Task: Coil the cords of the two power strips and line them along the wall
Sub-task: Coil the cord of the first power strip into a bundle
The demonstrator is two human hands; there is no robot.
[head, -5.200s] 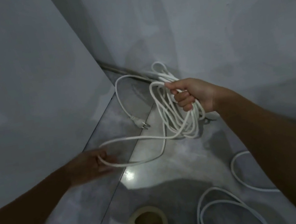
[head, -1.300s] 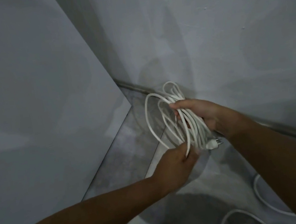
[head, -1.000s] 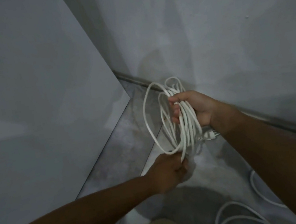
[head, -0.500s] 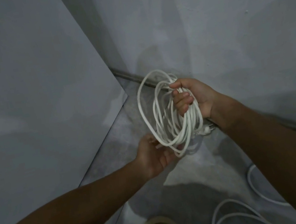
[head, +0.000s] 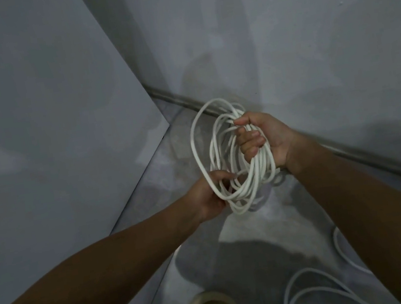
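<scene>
Coil (head: 250,188) was off the floor (head: 245,228), close to the wall (head: 280,34), with both hands on it. Right hand (head: 268,138) was fisted round the top of the bundle. Left hand (head: 209,197) had fingers hooked through the bottom loops. Cord looked light, with a round, smooth white jacket, limp but springy (loops uneven, one splayed wide). My read: grip across all strands at once, or the slick turns slide loose. Plug and strip body weren't visible. Second cord (head: 308,269) lay loose on the glossy grey floor, not yet coiled.
</scene>
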